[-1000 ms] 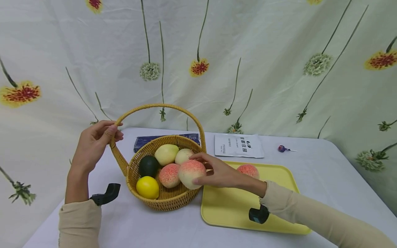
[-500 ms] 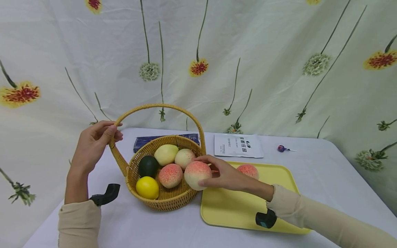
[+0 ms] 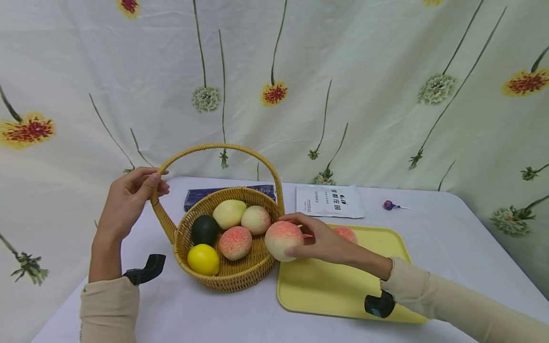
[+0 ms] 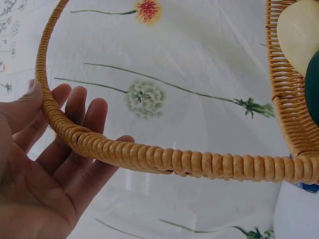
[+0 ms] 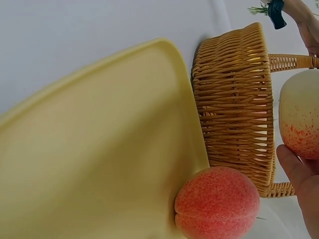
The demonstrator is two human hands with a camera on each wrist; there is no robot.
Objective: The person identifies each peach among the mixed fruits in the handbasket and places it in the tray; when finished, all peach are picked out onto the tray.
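My left hand [image 3: 128, 202] holds the left side of the wicker basket's handle [image 3: 219, 146]; in the left wrist view thumb and fingers lie around the wrapped handle [image 4: 149, 158]. The basket [image 3: 231, 284] holds a dark green fruit [image 3: 205, 231], a yellow lemon [image 3: 203, 259], a pale yellow fruit [image 3: 229, 214], a pale peach [image 3: 256, 220] and a pinker peach [image 3: 235, 243]. My right hand [image 3: 319, 240] grips another peach [image 3: 284, 241] above the gap between the basket's right rim and the tray. A further peach [image 5: 217, 203] lies on the yellow tray [image 5: 99, 144].
Behind the basket lies a dark blue box [image 3: 199, 195]. A white printed packet [image 3: 329, 201] is behind the tray, with a small lollipop [image 3: 388, 205] to its right. A flowered cloth [image 3: 369, 95] hangs at the back.
My right hand has moved to the right with its peach, from over the basket to beyond its right rim. The left hand stays on the handle.
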